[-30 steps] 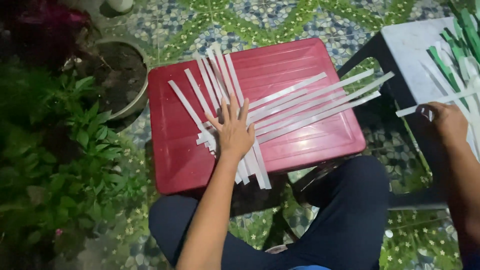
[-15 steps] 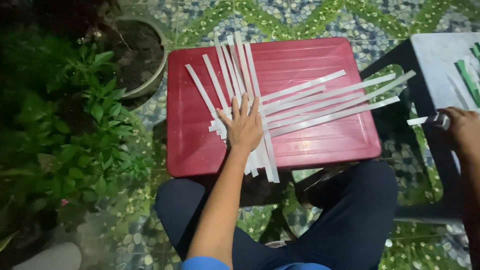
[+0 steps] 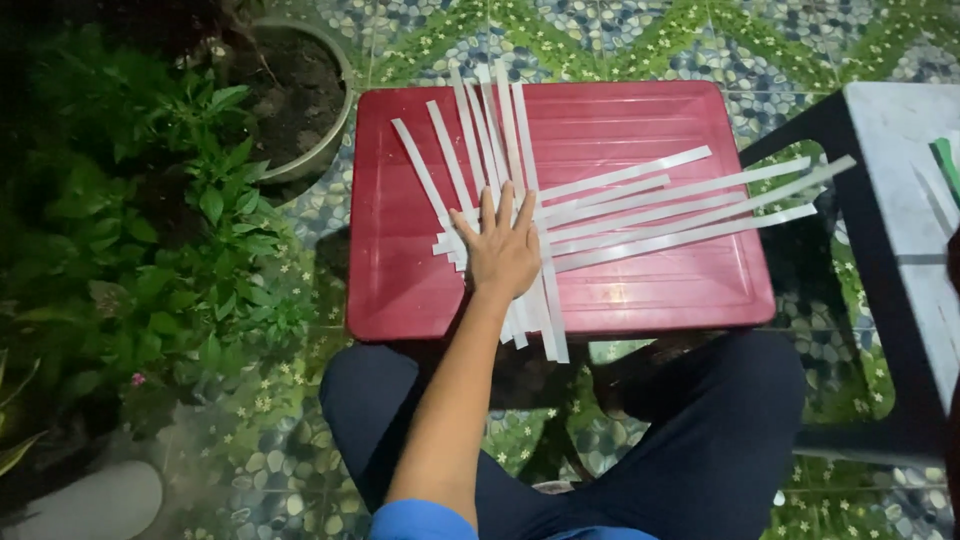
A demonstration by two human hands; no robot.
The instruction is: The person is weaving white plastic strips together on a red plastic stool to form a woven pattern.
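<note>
Mid-frame, our left hand [image 3: 503,255], fingers spread wide, pins crossed white strips [image 3: 640,210] on red counter [image 3: 420,280]; press flat, evenly.

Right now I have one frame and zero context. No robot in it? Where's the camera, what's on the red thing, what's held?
No robot: a person works with bare hands, filmed by a camera on their head looking down at their lap. The left hand lies flat, fingers spread, on white paper strips that cross on a red plastic stool. One group of strips runs away from the person, the other fans out to the right. The hand presses on the crossing and grips nothing. The right hand is out of view. Around it: a potted plant at upper left, a grey table at right, and a pebble-pattern floor.
</note>
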